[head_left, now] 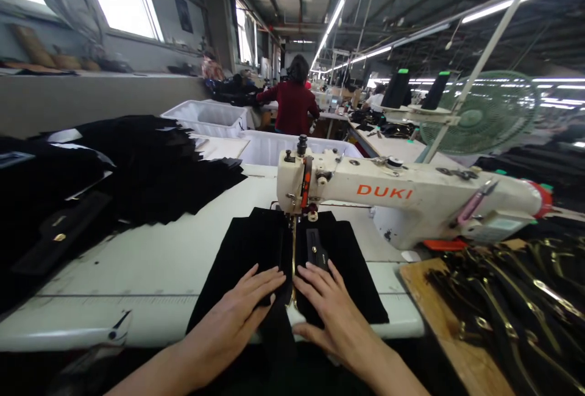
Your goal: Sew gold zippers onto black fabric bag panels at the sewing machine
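Two pieces of black fabric lie on the white sewing table, joined along a gold zipper that runs under the needle of a white DUKI sewing machine. My left hand lies flat on the left piece, fingers stretched out. My right hand lies flat on the right piece beside the zipper, fingers spread. Neither hand grips anything.
A stack of cut black pieces sits at the left. Black zippers with gold pulls lie on a wooden board at the right. White bins stand behind the table. A person in red works ahead. A green fan stands at the right.
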The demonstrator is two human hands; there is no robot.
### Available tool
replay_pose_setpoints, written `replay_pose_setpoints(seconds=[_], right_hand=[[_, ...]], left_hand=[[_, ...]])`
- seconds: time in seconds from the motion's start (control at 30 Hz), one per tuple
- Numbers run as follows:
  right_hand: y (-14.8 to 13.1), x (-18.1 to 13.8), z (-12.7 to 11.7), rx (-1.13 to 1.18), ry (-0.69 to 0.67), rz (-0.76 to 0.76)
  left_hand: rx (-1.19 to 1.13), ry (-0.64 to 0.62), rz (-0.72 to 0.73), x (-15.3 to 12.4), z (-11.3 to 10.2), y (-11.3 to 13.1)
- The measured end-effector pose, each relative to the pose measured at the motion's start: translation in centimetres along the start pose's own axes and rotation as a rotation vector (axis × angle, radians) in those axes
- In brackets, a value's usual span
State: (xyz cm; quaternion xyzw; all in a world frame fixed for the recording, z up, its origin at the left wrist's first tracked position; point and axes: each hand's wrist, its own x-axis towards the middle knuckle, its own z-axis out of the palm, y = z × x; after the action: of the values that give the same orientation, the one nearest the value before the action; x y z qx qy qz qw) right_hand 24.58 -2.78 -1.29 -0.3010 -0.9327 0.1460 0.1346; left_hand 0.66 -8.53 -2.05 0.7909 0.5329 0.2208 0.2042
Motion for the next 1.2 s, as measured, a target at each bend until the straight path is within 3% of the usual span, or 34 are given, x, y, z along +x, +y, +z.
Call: replay_pose_setpoints(seconds=[0.23, 0.33, 0.47, 0.6, 0.77, 0.97, 1.2], right_hand=[[1.0, 1.9, -3.6, 0.015, -0.03, -0.146], [0.9, 2.0, -4.2, 0.028, -0.021, -0.147], [-0.6, 1.0, -2.2, -0.107, -0.027, -0.132], [-1.6, -0.6, -0.3, -0.162, 0.048, -0.095], [-2.2, -1.6, 0.2, -0.175, 0.054, -0.116], [-2.3, -0.5, 0.9, -0.019, 0.187, -0.015], [-2.3, -0.2, 1.0, 0.103, 0.324, 0.078]], left_hand=[[-0.214, -0.185, -0.189, 0.9, -4.3, -0.9], [-0.175, -0.175, -0.126, 0.7, -4.7, -0.5], [0.0, -0.125, 0.085, 0.1, -3.3, 0.1], [0.2, -0.048, 0.195, -0.6, -1.1, 0.6], [0.332, 0.064, 0.295, -0.8, 0.8, 0.9], [0.431, 0.129, 0.407, -0.8, 1.5, 0.7], [0.47, 0.074, 0.436, -1.1, 1.3, 0.8]])
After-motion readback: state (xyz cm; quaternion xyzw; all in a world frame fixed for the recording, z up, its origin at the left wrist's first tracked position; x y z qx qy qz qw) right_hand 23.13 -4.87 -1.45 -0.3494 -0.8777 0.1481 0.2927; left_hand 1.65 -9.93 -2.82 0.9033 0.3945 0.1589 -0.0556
